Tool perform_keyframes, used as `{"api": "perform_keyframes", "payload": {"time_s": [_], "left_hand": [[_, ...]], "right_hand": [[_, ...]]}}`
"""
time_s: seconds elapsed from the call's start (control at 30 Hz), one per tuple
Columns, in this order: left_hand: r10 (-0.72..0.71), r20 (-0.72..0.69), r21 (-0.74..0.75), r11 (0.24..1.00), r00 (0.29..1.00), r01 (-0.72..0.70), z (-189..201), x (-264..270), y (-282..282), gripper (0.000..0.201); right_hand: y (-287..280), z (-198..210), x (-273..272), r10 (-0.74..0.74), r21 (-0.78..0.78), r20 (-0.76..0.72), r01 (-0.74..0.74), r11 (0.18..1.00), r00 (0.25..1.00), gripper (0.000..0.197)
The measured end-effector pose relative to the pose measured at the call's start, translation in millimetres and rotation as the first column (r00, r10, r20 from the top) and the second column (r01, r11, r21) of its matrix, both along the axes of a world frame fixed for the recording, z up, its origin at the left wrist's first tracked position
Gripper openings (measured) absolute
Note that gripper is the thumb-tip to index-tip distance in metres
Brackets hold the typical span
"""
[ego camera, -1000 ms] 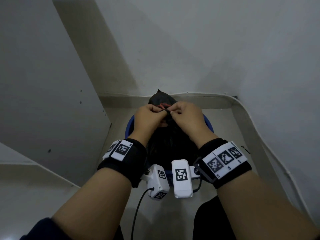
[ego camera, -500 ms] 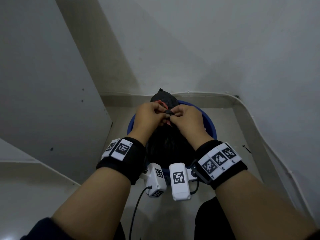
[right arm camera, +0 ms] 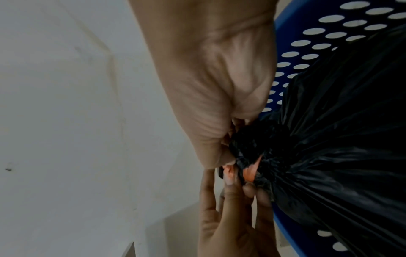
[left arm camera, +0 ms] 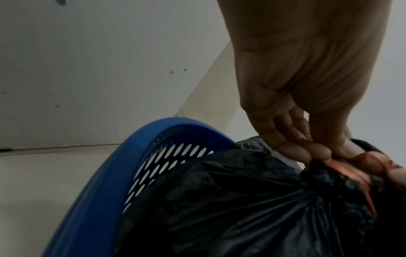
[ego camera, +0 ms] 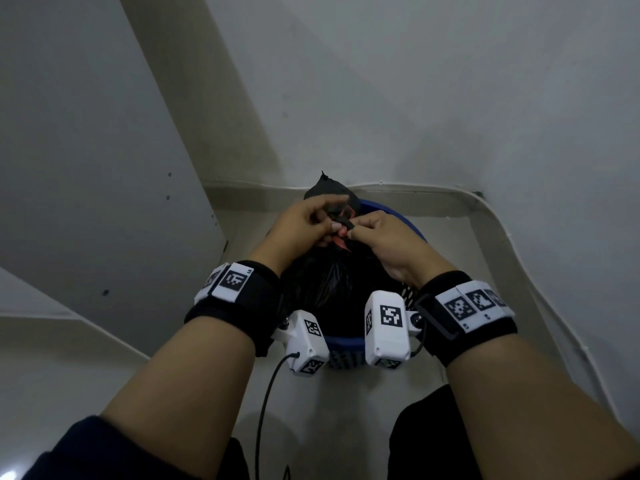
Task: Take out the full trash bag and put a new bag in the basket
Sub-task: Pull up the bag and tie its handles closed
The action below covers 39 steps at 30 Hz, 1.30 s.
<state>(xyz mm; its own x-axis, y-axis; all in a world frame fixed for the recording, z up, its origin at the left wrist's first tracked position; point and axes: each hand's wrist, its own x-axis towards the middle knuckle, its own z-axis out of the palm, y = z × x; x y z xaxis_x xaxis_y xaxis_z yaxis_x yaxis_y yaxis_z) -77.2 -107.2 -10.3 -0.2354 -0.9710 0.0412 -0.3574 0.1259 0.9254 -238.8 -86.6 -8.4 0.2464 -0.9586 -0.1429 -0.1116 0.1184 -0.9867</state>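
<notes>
Trash bag (ego camera: 320,282): black, full, gathered at the neck, seated in the blue perforated basket (ego camera: 414,233) at centre frame, on the floor in a corner between pale walls.

Against the frame half a second back: left hand (ego camera: 301,223) more opened up, index finger now stretched toward the upper right over the bag's black top flap, where before sat bunched tight against the right. Hands a little further apart at the knuckles. More of the basket's mesh wall showing lower right of the bag. Bag in the same place in the basket.

Left grip: pinching the orange drawstring (left arm camera: 362,167) at the knot between thumb and lower fingertips, seen in the left wrist view at lower right. Centre: orange loop (ego camera: 341,233) between both hands, above the cinched neck. Right hand (ego camera: 384,237): thumb and fingers clamped on the bunched black neck of the bag (right arm camera: 255,144), orange strand just beside.

Writing: none readable. Only black-and-white square code markers on the wristbands (ego camera: 235,282) and on the white wrist camera housings (ego camera: 388,323).
</notes>
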Motion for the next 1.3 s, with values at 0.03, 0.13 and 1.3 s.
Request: {"api": "perform_keyframes", "payload": {"time_s": [0.03,0.13,1.3], "left_hand": [[-0.016,0.047,-0.024,1.0,0.999,0.017,1.1,-0.5,0.2,0.031],[0.031,0.15,-0.065,0.998,0.988,-0.022,-0.9,-3.2,-1.4,0.012],[0.436,-0.257,0.216,0.896,0.863,-0.388,-8.4,-12.8,-0.7,0.023]], "right_hand": [[-1.5,-0.8,-0.4,-0.02,-0.031,-0.073,0.018,0.999,0.997,0.017],[-7.4,-3.5,0.2,-0.147,-0.168,-0.32,0.097,0.981,0.936,0.018],[-2.4,12.6,15.0,-0.186,-0.302,0.257,0.262,0.917,0.948,0.019]]}}
